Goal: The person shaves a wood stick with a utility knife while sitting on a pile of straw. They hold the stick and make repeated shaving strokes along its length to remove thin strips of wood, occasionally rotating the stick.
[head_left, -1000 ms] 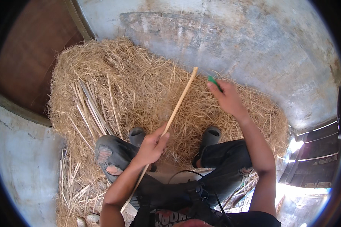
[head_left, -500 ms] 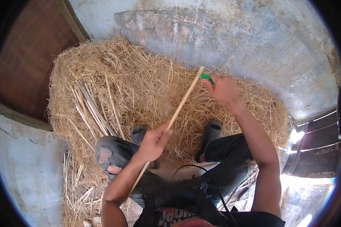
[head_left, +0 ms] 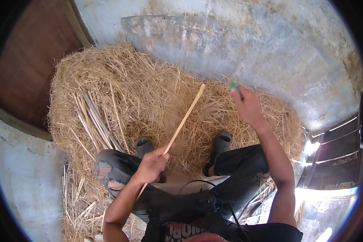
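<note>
A long, pale wooden stick (head_left: 184,117) slants up and away to the right in front of me. My left hand (head_left: 152,164) is closed round its lower part, near my left knee, and the tail of the stick runs back under my left forearm. Off to the right of the stick's far tip, my right hand (head_left: 248,105) grips a small green tool (head_left: 234,85). It has a dark part by the fingers; its exact kind I cannot make out. Tool and stick are apart.
Heaped shavings (head_left: 137,76) surround my sandalled feet. A bundle of thin sticks (head_left: 96,121) lies on the heap at left, with more sticks (head_left: 74,197) below it. A grey wall (head_left: 246,44) bounds the far side; a brown panel (head_left: 32,60) stands at the left.
My right hand has moved to the right with the green tool, away from the stick's tip. The stick and my left hand have shifted slightly left and nearer to me.
</note>
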The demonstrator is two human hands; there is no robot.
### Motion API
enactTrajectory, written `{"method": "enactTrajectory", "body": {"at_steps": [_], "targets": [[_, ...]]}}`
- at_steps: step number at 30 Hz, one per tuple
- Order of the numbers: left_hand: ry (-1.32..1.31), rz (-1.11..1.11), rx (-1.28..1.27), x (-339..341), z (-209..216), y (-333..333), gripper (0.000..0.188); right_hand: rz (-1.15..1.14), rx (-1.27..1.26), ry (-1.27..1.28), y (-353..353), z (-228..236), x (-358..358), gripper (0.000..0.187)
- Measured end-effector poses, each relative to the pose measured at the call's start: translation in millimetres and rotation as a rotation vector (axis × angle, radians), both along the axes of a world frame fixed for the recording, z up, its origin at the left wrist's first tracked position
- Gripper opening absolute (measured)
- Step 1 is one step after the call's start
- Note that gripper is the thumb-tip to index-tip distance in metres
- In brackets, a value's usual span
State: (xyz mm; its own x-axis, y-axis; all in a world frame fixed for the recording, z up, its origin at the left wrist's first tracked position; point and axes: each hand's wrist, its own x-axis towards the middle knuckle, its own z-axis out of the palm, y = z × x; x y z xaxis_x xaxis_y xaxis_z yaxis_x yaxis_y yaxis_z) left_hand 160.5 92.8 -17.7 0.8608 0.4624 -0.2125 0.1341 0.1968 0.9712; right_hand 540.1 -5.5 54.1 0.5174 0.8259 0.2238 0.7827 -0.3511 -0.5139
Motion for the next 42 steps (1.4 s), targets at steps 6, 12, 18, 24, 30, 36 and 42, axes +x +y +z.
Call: {"method": "enactTrajectory", "body": {"at_steps": [6, 12, 18, 24, 30, 36, 42], "targets": [[-0.01, 0.023, 0.053, 10, -6, -7, 0.049, 0.32, -0.102, 0.02, 11, -7, -58, 0.054], [0.031, -0.007, 0.091, 8, -15, -5, 0.045, 0.28, -0.135, -0.225, 21, -21, -47, 0.05], [0.114, -0.104, 0.099, -39, -14, -19, 0.038, -0.342, 0.151, -0.169, 8, -25, 46, 0.057], [-0.039, -0.093, -0.062, -22, -19, -5, 0.042, -0.041, 0.015, 0.07, -18, 0, 17, 0.063], [0.001, -0.121, -0.043, -11, -16, -11, 0.044, 0.138, 0.153, 0.235, 6, -2, -17, 0.048], [0.024, -0.201, -0.011, 5, -10, -10, 0.05, 0.266, 0.008, 0.342, 22, -13, -19, 0.041], [-0.074, -0.178, -0.134, 31, -2, -6, 0.053, 0.365, 0.112, 0.418, 32, -25, -19, 0.033]]}}
